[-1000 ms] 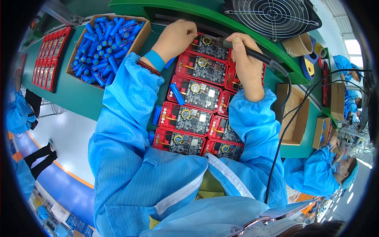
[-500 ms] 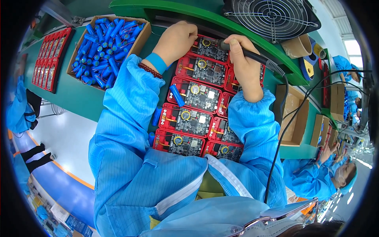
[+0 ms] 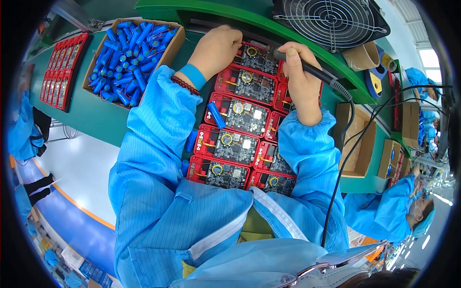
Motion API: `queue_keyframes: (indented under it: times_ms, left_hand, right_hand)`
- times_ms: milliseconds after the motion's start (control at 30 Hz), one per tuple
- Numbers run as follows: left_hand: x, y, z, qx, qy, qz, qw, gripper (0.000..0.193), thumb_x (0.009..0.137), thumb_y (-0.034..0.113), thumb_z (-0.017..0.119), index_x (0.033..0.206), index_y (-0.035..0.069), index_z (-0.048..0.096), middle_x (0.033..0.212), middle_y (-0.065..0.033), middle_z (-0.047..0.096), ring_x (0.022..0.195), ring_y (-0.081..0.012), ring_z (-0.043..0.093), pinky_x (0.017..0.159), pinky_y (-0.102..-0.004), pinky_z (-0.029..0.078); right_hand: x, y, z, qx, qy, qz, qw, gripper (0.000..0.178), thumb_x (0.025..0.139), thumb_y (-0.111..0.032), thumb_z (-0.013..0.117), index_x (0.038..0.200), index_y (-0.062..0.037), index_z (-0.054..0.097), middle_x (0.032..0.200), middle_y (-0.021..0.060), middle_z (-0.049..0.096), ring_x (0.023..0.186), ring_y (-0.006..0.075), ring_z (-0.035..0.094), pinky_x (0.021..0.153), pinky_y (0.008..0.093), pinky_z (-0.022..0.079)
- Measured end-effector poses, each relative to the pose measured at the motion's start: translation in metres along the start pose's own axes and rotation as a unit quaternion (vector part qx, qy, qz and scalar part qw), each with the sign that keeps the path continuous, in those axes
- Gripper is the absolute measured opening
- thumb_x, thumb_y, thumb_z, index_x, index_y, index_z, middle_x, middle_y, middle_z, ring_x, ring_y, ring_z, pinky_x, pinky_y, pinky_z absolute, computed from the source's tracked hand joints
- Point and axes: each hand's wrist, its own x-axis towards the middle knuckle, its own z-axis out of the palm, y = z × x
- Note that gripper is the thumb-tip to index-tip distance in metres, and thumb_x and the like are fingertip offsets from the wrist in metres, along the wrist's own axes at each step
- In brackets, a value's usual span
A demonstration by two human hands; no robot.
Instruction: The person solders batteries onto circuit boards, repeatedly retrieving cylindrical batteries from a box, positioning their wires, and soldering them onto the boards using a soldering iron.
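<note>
My right hand (image 3: 302,79) is wrapped round a soldering iron (image 3: 314,72) with a black handle and cable. Its tip end points left across the top of the farthest circuit board (image 3: 253,54). At that board's left edge, the fingers of my left hand (image 3: 216,48) are pinched together; what they hold is hidden. The board sits in a red plastic case, one of several in rows before me, each with a yellow-rimmed round part. A blue cylindrical battery (image 3: 216,115) lies slantwise on the left end of the third case (image 3: 237,115) from the far side.
A cardboard box (image 3: 180,41) full of blue batteries stands left, beyond it a stack of red cases (image 3: 62,72). A fan with a wire guard (image 3: 331,21) sits behind the green rail (image 3: 249,19). An open cardboard box (image 3: 357,139) and black cables lie right. Co-workers sit farther right.
My right hand and the soldering iron have shifted slightly to the right. My left hand is nearly still. At the right, a co-worker's arms have moved.
</note>
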Motion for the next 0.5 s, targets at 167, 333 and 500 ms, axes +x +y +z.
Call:
queue_keyframes:
  times_ms: [167, 333, 500]
  left_hand:
    - [-0.002, 0.001, -0.001, 0.001, 0.005, 0.011, 1.0, 0.009, 0.082, 0.012, 0.058, 0.083, 0.006, 0.063, 0.085, -0.0148, 0.06, 0.082, -0.0338, 0.059, 0.072, -0.0432, 0.048]
    - [-0.003, -0.001, 0.002, -0.014, 0.001, 0.007, 1.0, 0.01, 0.083, 0.014, 0.057, 0.083, 0.006, 0.063, 0.085, -0.0151, 0.06, 0.083, -0.0342, 0.059, 0.072, -0.0434, 0.048]
    - [-0.003, -0.001, 0.002, -0.012, 0.001, 0.005, 1.0, 0.011, 0.084, 0.015, 0.056, 0.084, 0.006, 0.063, 0.086, -0.0152, 0.06, 0.083, -0.0346, 0.058, 0.073, -0.0434, 0.048]
  right_hand:
    - [-0.007, -0.019, -0.008, -0.009, 0.004, -0.017, 1.0, 0.019, 0.093, -0.018, 0.055, 0.094, -0.0002, 0.062, 0.082, 0.003, 0.061, 0.073, 0.0092, 0.052, 0.067, 0.0234, 0.044]
    - [-0.03, -0.058, -0.035, -0.043, -0.04, 0.008, 0.998, 0.02, 0.093, -0.017, 0.054, 0.102, -0.0003, 0.06, 0.082, 0.0028, 0.058, 0.073, 0.008, 0.049, 0.065, 0.0235, 0.041]
    - [-0.078, -0.085, -0.066, -0.072, 0.041, -0.04, 0.996, 0.032, 0.094, -0.027, 0.05, 0.106, 0.0012, 0.058, 0.083, 0.006, 0.057, 0.073, 0.0109, 0.052, 0.065, 0.0245, 0.041]
